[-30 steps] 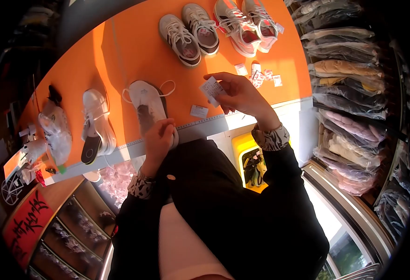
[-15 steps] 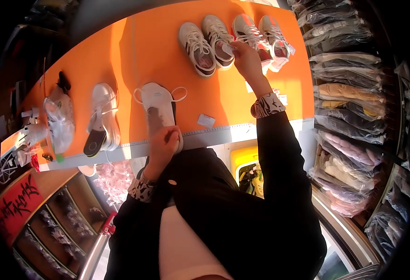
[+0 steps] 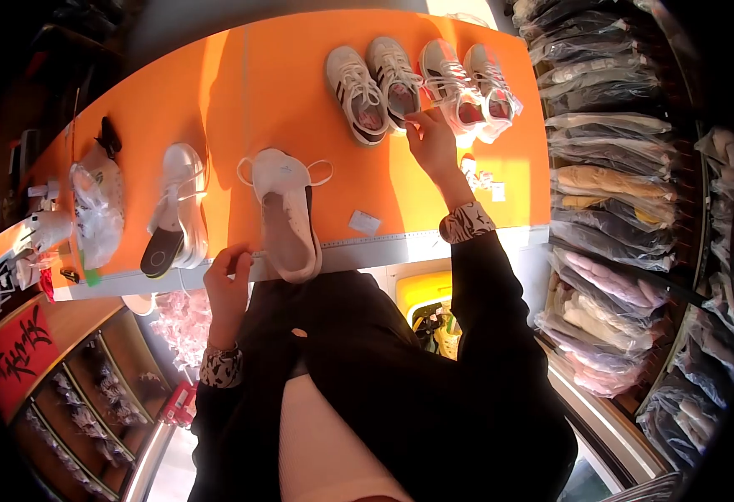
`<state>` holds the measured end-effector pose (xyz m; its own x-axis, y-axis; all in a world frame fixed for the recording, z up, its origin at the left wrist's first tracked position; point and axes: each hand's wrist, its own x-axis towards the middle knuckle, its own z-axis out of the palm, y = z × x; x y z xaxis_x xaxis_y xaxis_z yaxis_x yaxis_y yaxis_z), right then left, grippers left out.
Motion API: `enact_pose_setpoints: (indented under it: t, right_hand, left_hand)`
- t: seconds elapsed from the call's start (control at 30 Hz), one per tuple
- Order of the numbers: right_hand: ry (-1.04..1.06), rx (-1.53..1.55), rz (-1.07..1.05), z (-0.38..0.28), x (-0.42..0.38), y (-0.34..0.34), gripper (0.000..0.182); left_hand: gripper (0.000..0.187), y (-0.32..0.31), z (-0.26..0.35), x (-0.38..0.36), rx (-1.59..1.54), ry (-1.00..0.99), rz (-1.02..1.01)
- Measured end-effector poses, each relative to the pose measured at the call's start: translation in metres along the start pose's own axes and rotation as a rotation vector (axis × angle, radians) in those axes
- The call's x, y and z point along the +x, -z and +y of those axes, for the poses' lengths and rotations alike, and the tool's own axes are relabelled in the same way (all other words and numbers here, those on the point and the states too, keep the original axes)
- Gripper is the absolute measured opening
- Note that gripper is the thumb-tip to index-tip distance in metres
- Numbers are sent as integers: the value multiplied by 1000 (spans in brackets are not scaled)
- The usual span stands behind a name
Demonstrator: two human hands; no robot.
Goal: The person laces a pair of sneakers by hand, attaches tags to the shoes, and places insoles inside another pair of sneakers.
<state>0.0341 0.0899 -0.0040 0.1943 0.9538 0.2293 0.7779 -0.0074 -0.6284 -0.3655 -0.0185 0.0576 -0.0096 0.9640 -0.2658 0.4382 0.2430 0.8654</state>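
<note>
My left hand (image 3: 227, 289) is just left of a white shoe (image 3: 290, 230), not touching it, its fingers bent and apart with nothing between them. The shoe lies sole down at the table's front edge, its lace loops spread to both sides. My right hand (image 3: 434, 146) is at the heel of a white shoe with dark stripes (image 3: 393, 79), thumb and fingertips pinched together; what is between them is too small to make out. Its mate (image 3: 357, 94) stands to the left. Right of them is a pair of grey-white shoes with pink insides (image 3: 459, 92).
On the orange table (image 3: 358, 176) are a white shoe with a dark insole (image 3: 179, 209), a plastic-wrapped item (image 3: 99, 205) and a small tag (image 3: 365, 222). A yellow bin (image 3: 424, 290) is below the edge. Bagged clothes (image 3: 613, 171) hang at the right.
My left hand has let go of the white shoe and moved left. My right hand has moved slightly down and left; the pale piece it held at the striped shoe no longer shows.
</note>
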Motion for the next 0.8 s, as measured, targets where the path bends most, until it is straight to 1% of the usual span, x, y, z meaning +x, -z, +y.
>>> enact_pose_setpoints:
  t: [0.03, 0.07, 0.1, 0.2, 0.27, 0.4, 0.47, 0.53, 0.57, 0.6, 0.67, 0.7, 0.8]
  right_hand:
    - [-22, -18, -3, 3, -5, 0, 10]
    - [-45, -36, -3, 9, -10, -2, 10]
    - [-45, -45, 6, 11, -10, -3, 10]
    - [-97, -2, 50, 17, -10, -3, 10]
    - [-8, -32, 116, 22, -7, -3, 13]
    - [-77, -43, 153, 23, -10, 3, 11]
    - [-101, -57, 154, 35, -9, 7, 11]
    - [-219, -191, 312, 44, -4, 12, 11]
    - [-134, -323, 437, 50, -1, 15, 11]
    - [-107, -312, 501, 57, 6, 18, 11]
    - [-206, -333, 501, 66, 19, 22, 14]
    - [-216, -341, 488, 71, 24, 24, 18]
    - [-235, -294, 466, 79, 35, 22, 19]
  left_hand:
    - [21, 17, -9, 3, 41, -3, 36]
    - [22, 32, -15, 5, 46, 34, 79]
    - [23, 44, -25, 6, 9, 45, 115]
    - [24, 62, -27, 7, 44, 50, 156]
    - [23, 59, -27, 4, 27, 56, 151]
    - [22, 49, -28, -4, 69, 62, 125]
    - [22, 47, -31, -7, 136, 24, 126]
    - [22, 47, -32, -10, 155, 39, 137]
    - [22, 48, -34, -11, 160, 45, 137]
    - [22, 48, -36, -12, 164, 52, 137]
    - [21, 45, -37, -14, 168, 60, 151]
    - [21, 44, -38, -15, 198, 43, 152]
    - [19, 37, -33, -19, 214, 37, 164]
